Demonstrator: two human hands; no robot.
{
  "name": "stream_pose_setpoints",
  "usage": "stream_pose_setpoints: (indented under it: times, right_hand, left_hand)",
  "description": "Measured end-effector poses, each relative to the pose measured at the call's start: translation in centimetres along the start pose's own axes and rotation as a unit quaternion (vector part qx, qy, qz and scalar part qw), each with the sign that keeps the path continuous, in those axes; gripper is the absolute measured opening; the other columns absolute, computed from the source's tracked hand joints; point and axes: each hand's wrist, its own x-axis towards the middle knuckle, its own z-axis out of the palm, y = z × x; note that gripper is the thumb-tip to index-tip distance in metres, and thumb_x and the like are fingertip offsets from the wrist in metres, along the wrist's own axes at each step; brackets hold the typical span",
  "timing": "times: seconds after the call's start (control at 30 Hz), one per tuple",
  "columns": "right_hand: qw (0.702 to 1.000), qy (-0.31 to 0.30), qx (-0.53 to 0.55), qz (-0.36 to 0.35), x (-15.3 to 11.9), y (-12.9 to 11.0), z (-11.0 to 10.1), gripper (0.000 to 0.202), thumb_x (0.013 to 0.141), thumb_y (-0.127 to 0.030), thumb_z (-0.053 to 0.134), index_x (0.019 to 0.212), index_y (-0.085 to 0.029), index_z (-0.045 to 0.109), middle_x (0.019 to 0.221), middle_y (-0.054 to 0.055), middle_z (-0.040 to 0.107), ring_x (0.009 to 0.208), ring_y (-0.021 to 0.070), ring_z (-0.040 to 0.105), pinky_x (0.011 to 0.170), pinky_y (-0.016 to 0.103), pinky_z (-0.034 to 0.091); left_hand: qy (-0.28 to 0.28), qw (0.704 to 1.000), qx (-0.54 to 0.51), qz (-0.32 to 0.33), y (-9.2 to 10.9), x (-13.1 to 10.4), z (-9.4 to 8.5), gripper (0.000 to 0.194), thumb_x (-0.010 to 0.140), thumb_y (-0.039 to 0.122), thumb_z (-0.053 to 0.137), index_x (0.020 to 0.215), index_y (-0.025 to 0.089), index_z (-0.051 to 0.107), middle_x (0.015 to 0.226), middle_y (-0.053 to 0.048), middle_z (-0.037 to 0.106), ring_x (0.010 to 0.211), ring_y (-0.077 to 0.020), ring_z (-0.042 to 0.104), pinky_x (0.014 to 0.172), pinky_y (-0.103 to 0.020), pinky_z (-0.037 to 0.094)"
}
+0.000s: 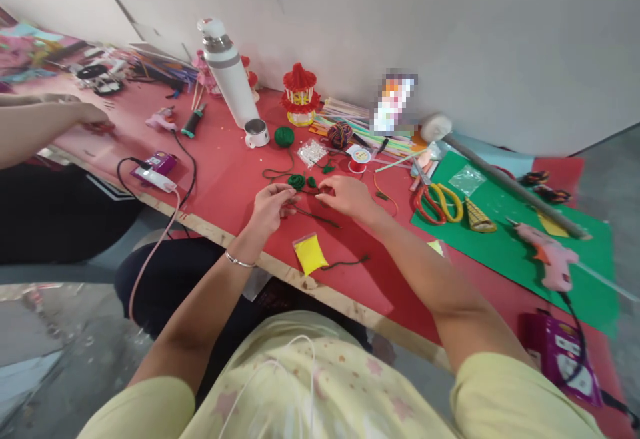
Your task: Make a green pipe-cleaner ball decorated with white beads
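Over the red table, my left hand [270, 209] pinches a thin dark stem [311, 191], its fingertips just below a coiled green rosette [297, 181]. My right hand [347, 197] is closed on the other end of the same stem. Whether the rosette is joined to it cannot be made out. A small green piece [311, 182] lies just beyond. Another dark stem [320, 217] slants below my fingers. Nearer me lie a yellow packet [310, 254] and a further dark stem [347, 263]. A green yarn ball [284, 137] trails its strand towards my left hand.
At the back stand a white flask [230, 79], a metal cup [257, 133] and a red paper lantern [300, 95]. Beads [313, 153], scissors [437, 202], a hammer [510, 172] and a pink glue gun [547, 252] lie rightward. A co-worker's hands [93, 117] are at left.
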Motion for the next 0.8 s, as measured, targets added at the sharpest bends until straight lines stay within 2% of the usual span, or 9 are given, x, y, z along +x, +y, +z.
stream_pose_setpoints:
  times: [0.1, 0.2, 0.33, 0.4, 0.5, 0.6, 0.67, 0.73, 0.8]
  right_hand:
    - [0.999, -0.016, -0.036, 0.027, 1.4, 0.0, 1.8, 0.019, 0.084, -0.038, 0.081, 0.09, -0.02, 0.074, 0.105, 0.013, 0.072, 0.096, 0.0272, 0.067, 0.077, 0.035, 0.05]
    - [0.999, -0.011, 0.005, 0.037, 1.8, 0.2, 2.5, 0.013, 0.089, -0.027, 0.075, 0.083, -0.018, 0.069, 0.103, 0.014, 0.071, 0.096, 0.0258, 0.067, 0.079, 0.035, 0.052]
    - [0.959, -0.049, 0.27, 0.073, 1.7, 0.1, 1.8, 0.013, 0.095, -0.03, 0.067, 0.088, -0.019, 0.065, 0.091, 0.008, 0.076, 0.077, 0.0179, 0.068, 0.062, 0.027, 0.053]
    - [0.923, -0.085, 0.362, 0.095, 1.5, -0.3, 1.1, 0.017, 0.093, -0.036, 0.067, 0.089, -0.019, 0.066, 0.087, 0.006, 0.077, 0.067, 0.0151, 0.066, 0.053, 0.025, 0.049]
    - [0.937, -0.115, 0.324, 0.063, 1.0, -1.2, 0.1, 0.025, 0.089, -0.042, 0.07, 0.08, -0.018, 0.071, 0.073, 0.003, 0.072, 0.059, 0.0128, 0.06, 0.053, 0.025, 0.042]
    - [0.964, -0.129, 0.233, -0.028, 0.9, -2.4, -0.7, 0.03, 0.089, -0.044, 0.068, 0.078, -0.018, 0.074, 0.067, 0.0, 0.066, 0.063, 0.0132, 0.057, 0.06, 0.026, 0.038]
    - [0.968, -0.131, 0.197, -0.085, 1.2, -3.3, -0.8, 0.029, 0.091, -0.044, 0.065, 0.081, -0.019, 0.074, 0.073, 0.0, 0.067, 0.07, 0.0145, 0.059, 0.065, 0.027, 0.039]
    - [0.973, -0.101, 0.171, -0.12, 2.0, -3.9, -0.6, 0.029, 0.095, -0.041, 0.06, 0.082, -0.018, 0.072, 0.082, 0.003, 0.068, 0.079, 0.0161, 0.06, 0.073, 0.027, 0.043]
    - [0.978, -0.043, 0.161, -0.121, 2.9, -4.2, 0.0, 0.028, 0.099, -0.037, 0.053, 0.084, -0.018, 0.068, 0.093, 0.006, 0.069, 0.09, 0.0178, 0.062, 0.082, 0.029, 0.045]
  left_hand:
    - [0.002, 0.997, -0.074, -0.036, 0.7, -0.7, -0.2, 0.032, 0.065, 0.01, 0.081, 0.093, 0.015, 0.067, 0.079, -0.002, 0.072, 0.068, -0.0147, 0.073, 0.049, -0.019, 0.053]
    - [-0.001, 0.994, -0.078, -0.078, 1.1, -1.2, -0.7, 0.024, 0.069, 0.008, 0.078, 0.09, 0.013, 0.067, 0.073, -0.004, 0.071, 0.063, -0.014, 0.07, 0.05, -0.021, 0.054]
    - [-0.083, 0.965, -0.031, -0.247, 1.6, -1.1, -0.7, 0.006, 0.077, 0.017, 0.073, 0.08, 0.013, 0.069, 0.067, -0.007, 0.068, 0.05, -0.011, 0.061, 0.039, -0.018, 0.042]
    - [-0.087, 0.96, -0.037, -0.264, 1.7, -0.9, -0.3, 0.006, 0.078, 0.019, 0.072, 0.078, 0.014, 0.07, 0.061, -0.004, 0.062, 0.044, -0.0083, 0.053, 0.036, -0.016, 0.035]
    - [-0.079, 0.982, -0.047, -0.167, 1.6, -0.7, 0.3, 0.015, 0.071, 0.018, 0.074, 0.085, 0.016, 0.072, 0.062, 0.0, 0.059, 0.043, -0.0058, 0.047, 0.037, -0.017, 0.033]
    - [-0.124, 0.99, 0.065, -0.034, 0.7, -0.5, 0.2, 0.04, 0.063, 0.017, 0.076, 0.102, 0.019, 0.074, 0.067, 0.003, 0.06, 0.045, -0.0069, 0.045, 0.04, -0.019, 0.033]
    - [-0.131, 0.974, 0.174, 0.068, 0.1, -0.2, 0.0, 0.034, 0.063, 0.018, 0.076, 0.097, 0.021, 0.075, 0.068, 0.003, 0.059, 0.05, -0.0083, 0.045, 0.045, -0.021, 0.032]
    - [-0.099, 0.938, 0.266, 0.2, -0.4, 0.3, -0.2, 0.009, 0.065, 0.018, 0.074, 0.072, 0.02, 0.07, 0.069, 0.0, 0.056, 0.061, -0.0115, 0.049, 0.055, -0.022, 0.036]
    - [-0.044, 0.895, 0.335, 0.291, -0.7, 0.6, -0.3, 0.011, 0.068, 0.017, 0.071, 0.06, 0.02, 0.063, 0.068, -0.002, 0.053, 0.068, -0.015, 0.05, 0.061, -0.025, 0.037]
